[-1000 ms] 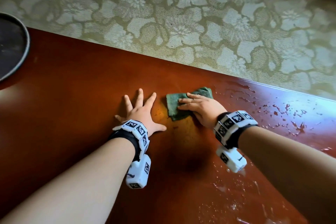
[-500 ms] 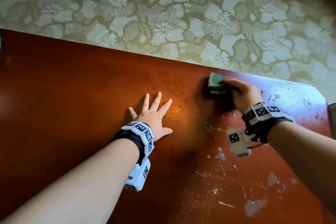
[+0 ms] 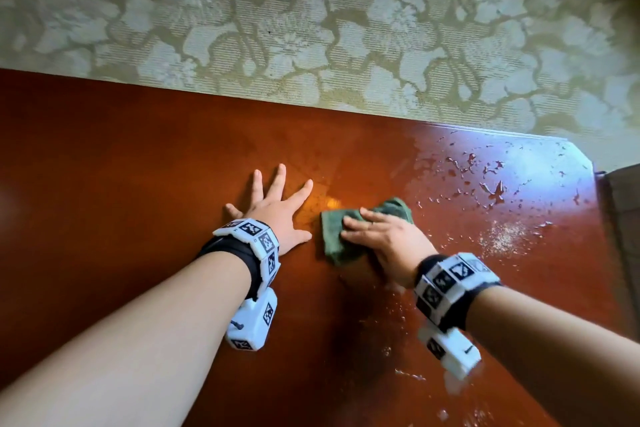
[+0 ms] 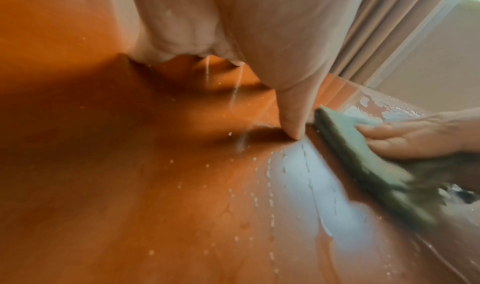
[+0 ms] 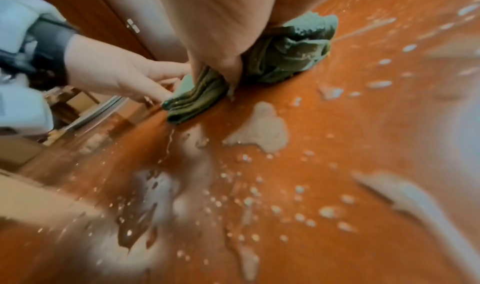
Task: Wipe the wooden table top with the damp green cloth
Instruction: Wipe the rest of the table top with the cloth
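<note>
On the reddish-brown wooden surface (image 3: 138, 184), seen from the head camera, the left hand (image 3: 273, 215) lies flat at about 9 o'clock from centre, palm down and fingers spread, its grip open and holding nothing. Just beside it, toward 3 o'clock, the right hand (image 3: 384, 236) presses down on the damp green cloth (image 3: 334, 236), fingers laid straight across the top rather than curled round it. The cloth is bunched, and its far end sticks out past the knuckles toward 1 o'clock. Water droplets (image 3: 491, 187) and smears glisten at 2 o'clock near the surface's far right corner, and more wet patches lie at 5 o'clock by the right wrist. Floral carpet (image 3: 311, 28) fills the 12 o'clock band beyond the far edge. Both wrists wear white marker-covered bands. From the left wrist camera, the left hand (image 4: 233, 31) fills 12 o'clock with its thumb tip touching the surface (image 4: 103, 206); at 3 o'clock the right hand (image 4: 415, 138) rests flat on the green cloth (image 4: 363, 165), with lines of beaded water beside the cloth's edge. From the right wrist camera, the right hand (image 5: 221, 21) covers the cloth (image 5: 285, 52) at 12 o'clock, the left hand (image 5: 116, 73) sits at 9 o'clock just beside it, and blurred puddles and drops (image 5: 259, 130) spread across the lower half.
</note>
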Demonstrator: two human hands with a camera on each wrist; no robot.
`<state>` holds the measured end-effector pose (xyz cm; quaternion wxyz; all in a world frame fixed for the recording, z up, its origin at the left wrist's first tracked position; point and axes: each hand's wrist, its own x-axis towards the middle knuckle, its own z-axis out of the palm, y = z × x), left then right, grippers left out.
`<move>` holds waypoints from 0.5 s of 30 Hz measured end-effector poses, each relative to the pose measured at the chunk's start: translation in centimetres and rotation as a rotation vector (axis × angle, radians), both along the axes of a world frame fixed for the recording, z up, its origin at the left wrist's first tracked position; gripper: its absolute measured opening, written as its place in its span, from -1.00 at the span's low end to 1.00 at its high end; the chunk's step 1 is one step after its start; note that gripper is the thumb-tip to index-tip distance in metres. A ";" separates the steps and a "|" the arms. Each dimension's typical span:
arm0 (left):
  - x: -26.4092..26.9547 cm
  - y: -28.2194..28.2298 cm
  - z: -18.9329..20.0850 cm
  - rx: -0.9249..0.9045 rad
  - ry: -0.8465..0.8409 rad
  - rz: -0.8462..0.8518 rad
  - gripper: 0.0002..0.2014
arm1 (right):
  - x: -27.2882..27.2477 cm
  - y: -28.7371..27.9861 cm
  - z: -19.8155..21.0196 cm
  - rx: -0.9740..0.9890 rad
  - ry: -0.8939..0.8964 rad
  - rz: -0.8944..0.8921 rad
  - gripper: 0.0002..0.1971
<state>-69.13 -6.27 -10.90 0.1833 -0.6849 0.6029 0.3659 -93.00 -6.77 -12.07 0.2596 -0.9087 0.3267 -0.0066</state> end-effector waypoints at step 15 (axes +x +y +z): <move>0.8 -0.7 0.0 -0.023 -0.014 0.019 0.03 | -0.3 -12.3 0.8 0.062 0.108 -0.788 -0.43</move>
